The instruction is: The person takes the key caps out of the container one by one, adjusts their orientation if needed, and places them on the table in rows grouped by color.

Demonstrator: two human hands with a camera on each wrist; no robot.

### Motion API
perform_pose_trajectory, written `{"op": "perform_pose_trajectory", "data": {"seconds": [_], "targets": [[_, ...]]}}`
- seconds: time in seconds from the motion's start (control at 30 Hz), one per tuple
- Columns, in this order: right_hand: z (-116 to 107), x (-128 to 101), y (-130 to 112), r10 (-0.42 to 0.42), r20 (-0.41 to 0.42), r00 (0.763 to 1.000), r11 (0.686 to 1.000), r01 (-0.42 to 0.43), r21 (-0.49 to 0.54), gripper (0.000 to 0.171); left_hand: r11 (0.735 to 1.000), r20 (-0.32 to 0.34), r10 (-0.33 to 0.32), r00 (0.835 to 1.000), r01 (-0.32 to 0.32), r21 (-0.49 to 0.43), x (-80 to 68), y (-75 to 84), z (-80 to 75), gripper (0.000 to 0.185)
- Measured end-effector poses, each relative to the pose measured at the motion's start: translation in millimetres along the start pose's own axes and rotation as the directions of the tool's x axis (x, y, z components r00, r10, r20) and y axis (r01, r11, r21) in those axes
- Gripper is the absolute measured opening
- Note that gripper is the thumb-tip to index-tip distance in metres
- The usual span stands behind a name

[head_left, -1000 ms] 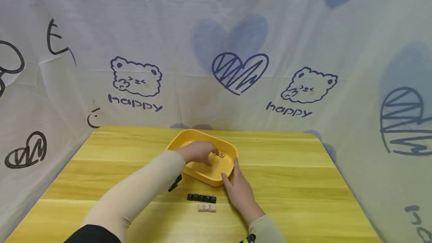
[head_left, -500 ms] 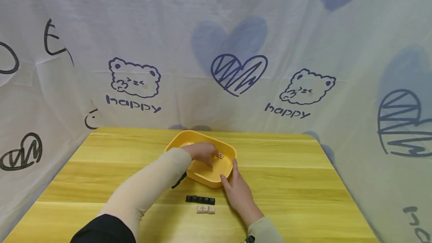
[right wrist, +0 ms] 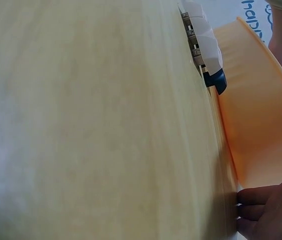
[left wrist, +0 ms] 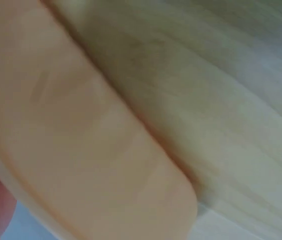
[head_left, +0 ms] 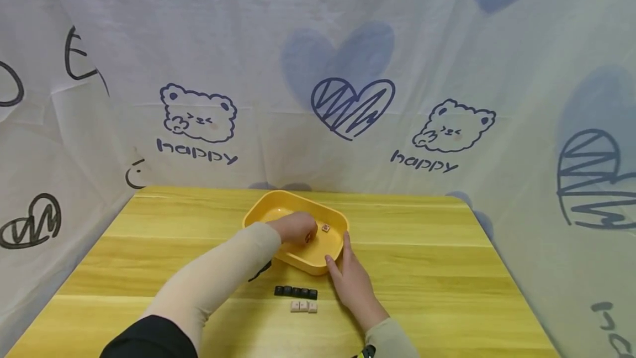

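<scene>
A yellow plastic tub [head_left: 325, 256] stands on the table. My left hand [head_left: 296, 226] is inside it, fingers curled down and pinching a small keycap [head_left: 308, 238] with reddish marks, mostly hidden by the fingers. A second keycap [head_left: 325, 228], light with a reddish mark, lies on the tub floor just to the right. My right hand [head_left: 354, 286] grips the tub's near right corner, thumb on the near wall and fingers along the right wall. In the right wrist view, its fingers [right wrist: 253, 202] lie at the tub's base. The tub's outer wall [left wrist: 91, 140] fills much of the left wrist view.
A row of several black keycaps [head_left: 296, 292] lies on the wooden table [head_left: 437, 269] in front of the tub. Three white keycaps [head_left: 303, 306] form a shorter row nearer me. A white printed cloth [head_left: 278, 148] hangs behind the table.
My left fingers, earlier extended toward the two keycaps in the tub, have curled in. One keycap has shifted toward me and left, under those fingers. My right hand stays on the tub.
</scene>
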State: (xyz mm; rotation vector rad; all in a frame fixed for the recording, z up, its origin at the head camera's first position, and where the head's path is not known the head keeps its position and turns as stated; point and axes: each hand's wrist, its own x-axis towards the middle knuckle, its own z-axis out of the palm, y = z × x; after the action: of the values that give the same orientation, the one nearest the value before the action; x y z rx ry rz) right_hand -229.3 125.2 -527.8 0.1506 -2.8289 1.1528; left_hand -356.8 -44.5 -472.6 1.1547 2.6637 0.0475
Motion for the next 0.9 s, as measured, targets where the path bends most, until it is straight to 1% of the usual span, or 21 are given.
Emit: {"op": "perform_pose_trajectory", "data": {"seconds": [0.1, 0.2, 0.3, 0.43, 0.5, 0.57, 0.63, 0.7, 0.8, 0.9], "targets": [[0, 0, 1, -0.002, 0.001, 1.000, 1.000, 0.002, -0.001, 0.076, 1.000, 0.007, 0.007, 1.000, -0.007, 0.013, 0.1, 2.0, 1.6, 0.015], [0, 0, 1, -0.004, -0.002, 1.000, 1.000, 0.004, 0.001, 0.076, 1.000, 0.009, 0.018, 1.000, -0.018, 0.008, -1.8, 4.0, -0.7, 0.011], [1, 0, 3, -0.007, -0.003, 1.000, 1.000, 0.007, -0.001, 0.076, 1.000, -0.004, 0.030, 1.000, -0.030, -0.009, -6.3, 4.8, -7.3, 0.012], [1, 0, 3, -0.001, 0.006, 1.000, 1.000, 0.001, -0.008, 0.077, 0.997, -0.046, 0.056, 0.997, -0.059, -0.045, -18.1, 4.9, -17.5, 0.016], [2, 0, 2, -0.001, 0.004, 1.000, 1.000, 0.001, -0.007, 0.077, 0.994, -0.085, 0.093, 0.992, -0.097, -0.051, -25.8, 5.6, -21.0, 0.015], [2, 1, 2, 0.004, 0.002, 1.000, 1.000, -0.004, -0.013, 0.077, 0.991, -0.127, 0.108, 0.986, -0.117, -0.066, -34.0, 8.5, -24.8, 0.015], [2, 1, 2, -0.007, -0.004, 1.000, 1.000, 0.007, -0.017, 0.076, 0.990, -0.175, 0.103, 0.979, -0.118, -0.075, -42.8, 12.8, -28.1, 0.015], [3, 1, 2, -0.012, -0.004, 1.000, 1.000, 0.012, -0.020, 0.076, 0.990, -0.223, 0.078, 0.972, -0.101, -0.097, -52.0, 17.3, -30.9, 0.015], [3, 1, 2, -0.022, -0.006, 1.000, 1.000, 0.022, -0.015, 0.076, 0.985, -0.299, 0.064, 0.952, -0.108, -0.135, -65.6, 24.0, -32.6, 0.014], [3, 0, 2, -0.026, -0.008, 1.000, 1.000, 0.026, -0.012, 0.076, 0.977, -0.357, 0.071, 0.932, -0.138, -0.166, -78.5, 30.7, -32.8, 0.012]]}}
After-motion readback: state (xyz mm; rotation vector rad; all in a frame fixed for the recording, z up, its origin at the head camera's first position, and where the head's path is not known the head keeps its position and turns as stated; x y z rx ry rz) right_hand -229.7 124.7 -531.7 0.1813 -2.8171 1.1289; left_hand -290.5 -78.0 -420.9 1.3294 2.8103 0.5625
